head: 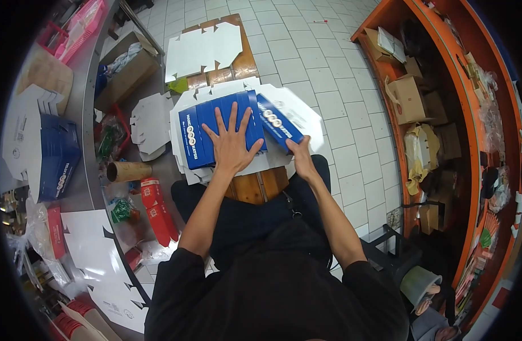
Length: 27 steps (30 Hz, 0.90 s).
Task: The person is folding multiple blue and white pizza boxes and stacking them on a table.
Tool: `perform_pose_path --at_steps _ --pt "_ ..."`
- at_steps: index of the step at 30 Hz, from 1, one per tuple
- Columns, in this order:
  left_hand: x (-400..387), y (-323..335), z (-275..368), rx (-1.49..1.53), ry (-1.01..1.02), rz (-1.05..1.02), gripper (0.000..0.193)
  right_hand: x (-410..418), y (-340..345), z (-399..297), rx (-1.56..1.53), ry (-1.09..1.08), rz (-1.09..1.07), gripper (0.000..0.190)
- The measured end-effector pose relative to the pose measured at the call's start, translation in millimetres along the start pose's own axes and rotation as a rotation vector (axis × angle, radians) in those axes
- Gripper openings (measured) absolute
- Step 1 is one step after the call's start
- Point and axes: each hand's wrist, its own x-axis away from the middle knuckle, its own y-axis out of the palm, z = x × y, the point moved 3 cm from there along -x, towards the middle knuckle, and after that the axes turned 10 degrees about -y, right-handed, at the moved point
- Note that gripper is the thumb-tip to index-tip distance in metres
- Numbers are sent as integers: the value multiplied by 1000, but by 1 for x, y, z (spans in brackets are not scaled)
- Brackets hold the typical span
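My left hand (232, 145) lies flat, fingers spread, on a blue printed cardboard carton (197, 117) in front of me. To its right, my right hand (301, 155) grips the near end of a narrow blue printed carton panel (280, 121), thumb on top. That panel slants away from the blue carton and lies over a white cardboard blank (301, 104). Whether the panel is joined to that blank, I cannot tell. More white carton blanks (218, 88) show beneath the blue carton, stacked on a slatted wooden bench (248, 187) between my knees.
A flat white blank (205, 47) lies at the bench's far end. On the left, a steel table (84, 179) carries folded blue cartons (58, 153) and a large white blank (99, 264). Below it are a cardboard tube (131, 171) and red packs (156, 209). Orange shelving (384, 91) stands right.
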Motion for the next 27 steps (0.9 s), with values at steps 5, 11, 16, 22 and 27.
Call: perform_pose_path --at_steps 5,11,16,22,27 --pt "4 -5 -1 -23 -18 -48 81 -15 14 -42 377 55 -451 67" --pt "1 -5 7 13 -39 -47 78 -16 4 -50 334 -489 -373 48" --pt "0 1 2 -11 -8 4 76 -11 30 -37 475 -552 -146 48" --pt "0 3 5 -21 -17 19 75 -22 22 -33 550 -629 -136 57" --pt "0 6 0 -52 -23 50 76 -7 36 -31 47 -321 42 49"
